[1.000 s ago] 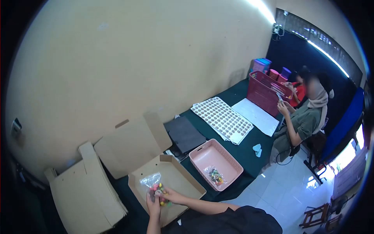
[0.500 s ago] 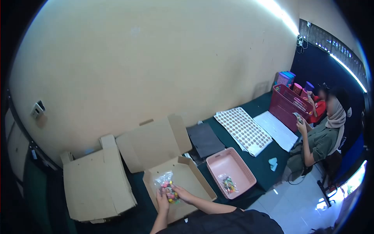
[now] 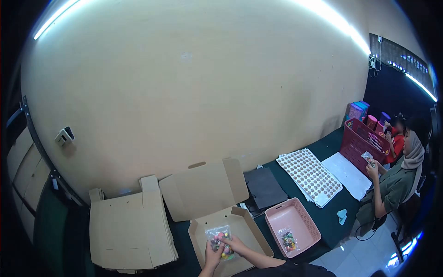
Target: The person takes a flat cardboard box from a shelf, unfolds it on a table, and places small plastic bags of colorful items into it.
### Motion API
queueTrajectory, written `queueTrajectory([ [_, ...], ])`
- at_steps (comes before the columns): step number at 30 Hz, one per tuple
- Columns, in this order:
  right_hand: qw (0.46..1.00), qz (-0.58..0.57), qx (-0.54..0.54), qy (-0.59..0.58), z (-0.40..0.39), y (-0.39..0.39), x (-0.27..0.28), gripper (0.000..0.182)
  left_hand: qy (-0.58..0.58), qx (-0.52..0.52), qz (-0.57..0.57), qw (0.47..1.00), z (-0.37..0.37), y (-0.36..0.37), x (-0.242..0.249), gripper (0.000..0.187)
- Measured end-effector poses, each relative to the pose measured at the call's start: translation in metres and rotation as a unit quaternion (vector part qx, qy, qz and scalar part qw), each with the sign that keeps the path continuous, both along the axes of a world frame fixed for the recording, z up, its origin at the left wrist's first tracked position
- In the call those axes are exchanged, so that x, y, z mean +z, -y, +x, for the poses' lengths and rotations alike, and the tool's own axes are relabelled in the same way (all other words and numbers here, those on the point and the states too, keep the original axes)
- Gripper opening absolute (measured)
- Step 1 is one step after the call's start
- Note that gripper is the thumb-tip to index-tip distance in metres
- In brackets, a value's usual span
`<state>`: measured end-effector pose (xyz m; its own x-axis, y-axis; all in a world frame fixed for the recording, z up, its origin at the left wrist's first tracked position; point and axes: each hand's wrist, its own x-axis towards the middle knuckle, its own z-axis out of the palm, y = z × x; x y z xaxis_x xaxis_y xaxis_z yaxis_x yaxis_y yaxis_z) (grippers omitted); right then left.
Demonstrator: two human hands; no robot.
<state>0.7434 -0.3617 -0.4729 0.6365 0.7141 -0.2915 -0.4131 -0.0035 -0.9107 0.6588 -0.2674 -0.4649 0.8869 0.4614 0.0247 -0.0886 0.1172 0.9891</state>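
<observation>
From my remote seat, the head camera looks down at two bare hands over an open cardboard box [image 3: 249, 231] on a dark green table [image 3: 328, 226]. The left hand [image 3: 212, 254] has its fingers closed around the lower left side of a clear plastic bag [image 3: 217, 230] of small, colourful pieces; I cannot make out what they are. The right hand [image 3: 237, 244] grasps the same bag from the right, fingers bent over its front. The bag is held above the box's tray, its clear top end pointing away from the wearer. The box lid is raised, leaning back towards the wall. To the left lies a stack of flat cardboard [image 3: 129, 231]. Just right of the box, a pink basket [image 3: 297, 214] contains a similar filled bag [image 3: 288, 241]. Behind that basket lies a black folder-like item [image 3: 265, 186], and further right are sheets printed with rows of round designs [image 3: 309, 177]. At the far right, a co-worker [image 3: 394, 184] holds a small item near a maroon basket [image 3: 362, 143].
</observation>
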Motion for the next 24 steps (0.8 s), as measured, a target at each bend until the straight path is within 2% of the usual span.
queueTrajectory([
  [3,0.997,-0.042,-0.064,-0.010,-0.007,0.002,0.029,0.034,-0.003,-0.007,0.009,1.000,0.001,0.000,0.002,0.040],
  [6,0.997,-0.022,-0.063,-0.031,-0.004,0.000,0.012,0.033,-0.019,-0.031,-0.010,0.999,-0.003,0.001,0.016,0.048],
  [8,0.995,-0.037,-0.060,-0.067,-0.003,0.002,0.006,0.034,-0.048,-0.044,0.048,0.997,-0.006,0.002,0.026,0.057],
  [9,0.998,-0.025,-0.048,-0.020,-0.005,0.003,0.003,0.035,-0.045,-0.030,0.088,0.995,-0.004,-0.002,0.004,0.064],
  [10,0.999,-0.012,-0.037,0.025,-0.008,0.005,0.004,0.036,-0.047,-0.028,0.087,0.995,-0.003,-0.001,0.002,0.064],
  [12,0.998,0.012,-0.030,0.048,-0.014,0.007,0.005,0.038,0.002,-0.011,0.042,0.999,-0.007,0.004,0.000,0.065],
  [14,0.999,0.013,-0.050,-0.011,-0.018,0.008,0.006,0.036,-0.030,-0.022,0.046,0.998,-0.011,0.006,0.004,0.063],
  [16,0.997,0.026,-0.065,-0.013,-0.021,0.007,0.005,0.037,-0.032,-0.035,0.045,0.998,-0.015,0.005,0.005,0.059],
  [17,0.997,0.022,-0.055,-0.041,-0.019,0.007,0.003,0.037,-0.043,-0.011,0.025,0.999,-0.014,0.004,-0.005,0.049],
  [18,0.996,0.018,-0.046,-0.071,-0.019,0.009,0.000,0.038,-0.019,0.006,-0.049,0.999,-0.016,0.002,-0.011,0.038],
  [20,0.996,0.028,-0.059,-0.052,-0.025,0.012,-0.002,0.041,-0.002,0.041,-0.079,0.996,-0.016,0.002,-0.015,0.031],
  [22,0.998,0.035,0.046,0.012,-0.030,0.014,0.009,0.044,0.004,0.029,-0.124,0.992,-0.018,0.000,-0.012,0.030],
  [23,0.994,0.082,0.046,0.050,-0.032,0.013,0.005,0.048,0.029,0.033,-0.096,0.994,-0.019,-0.002,-0.024,0.028],
  [24,0.994,0.078,0.046,0.053,-0.032,0.014,0.006,0.048,0.031,0.032,-0.099,0.994,-0.019,0.002,-0.018,0.028],
])
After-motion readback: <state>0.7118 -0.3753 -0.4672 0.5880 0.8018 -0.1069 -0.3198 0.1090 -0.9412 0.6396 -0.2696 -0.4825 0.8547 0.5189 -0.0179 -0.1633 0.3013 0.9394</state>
